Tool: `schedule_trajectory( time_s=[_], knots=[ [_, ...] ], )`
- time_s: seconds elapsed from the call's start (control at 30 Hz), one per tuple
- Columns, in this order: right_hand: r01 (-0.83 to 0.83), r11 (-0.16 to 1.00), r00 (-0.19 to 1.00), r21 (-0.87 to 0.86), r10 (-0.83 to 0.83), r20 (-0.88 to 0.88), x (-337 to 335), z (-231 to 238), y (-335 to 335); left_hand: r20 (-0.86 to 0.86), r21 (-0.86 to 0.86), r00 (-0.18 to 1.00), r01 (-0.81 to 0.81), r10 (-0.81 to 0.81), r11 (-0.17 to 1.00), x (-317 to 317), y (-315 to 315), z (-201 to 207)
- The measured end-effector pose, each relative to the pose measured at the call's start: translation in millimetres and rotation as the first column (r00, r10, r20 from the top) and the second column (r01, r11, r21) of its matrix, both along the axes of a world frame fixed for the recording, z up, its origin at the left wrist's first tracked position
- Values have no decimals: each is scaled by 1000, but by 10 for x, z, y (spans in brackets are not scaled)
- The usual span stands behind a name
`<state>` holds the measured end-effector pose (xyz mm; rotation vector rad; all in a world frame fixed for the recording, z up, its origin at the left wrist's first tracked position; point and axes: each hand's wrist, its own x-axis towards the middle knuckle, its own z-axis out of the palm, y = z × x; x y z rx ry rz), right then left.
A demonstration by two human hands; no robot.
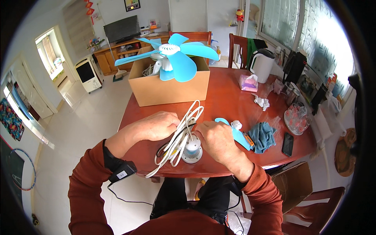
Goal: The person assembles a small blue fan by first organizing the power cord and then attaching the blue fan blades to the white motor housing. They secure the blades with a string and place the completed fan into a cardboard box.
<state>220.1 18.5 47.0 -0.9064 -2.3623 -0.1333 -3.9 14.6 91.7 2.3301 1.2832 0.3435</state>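
Tabletop partly behind white cable

A looped white cable fills the gap between the left hand and right hand. Ahead, a brown cardboard box topped by a blue-bladed plastic fan blocks reaching — but right of it, glossy red wooden counter lies open. Rightward, a flat blue plastic blade and crumpled teal cloth obstruct.

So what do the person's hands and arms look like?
The left hand and right hand wear no gloves. The sleeves are rusty red. The left forearm has a black band and black box with a white label and thin black cable.
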Motion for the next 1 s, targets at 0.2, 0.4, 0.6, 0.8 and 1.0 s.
schedule_trajectory(
  time_s=[0.2,0.4,0.6,0.8,1.0],
  knots=[
    [-128,981,991,149,134,-30,-59,169,48,-15,182,1000,-25,28,983,17,-56,-72],
    [-270,957,946,110,285,-157,-142,133,100,6,441,999,-35,36,897,-35,-34,-219],
    [-282,959,932,38,284,-224,-156,65,149,-290,682,945,97,147,725,-92,-63,-330],
    [-310,950,928,34,310,-207,-186,77,132,-251,610,938,-37,237,791,-141,-47,-299],
    [-337,941,914,-42,316,-256,-227,50,157,527,163,833,-290,165,943,-46,-11,-405]
  ],
)
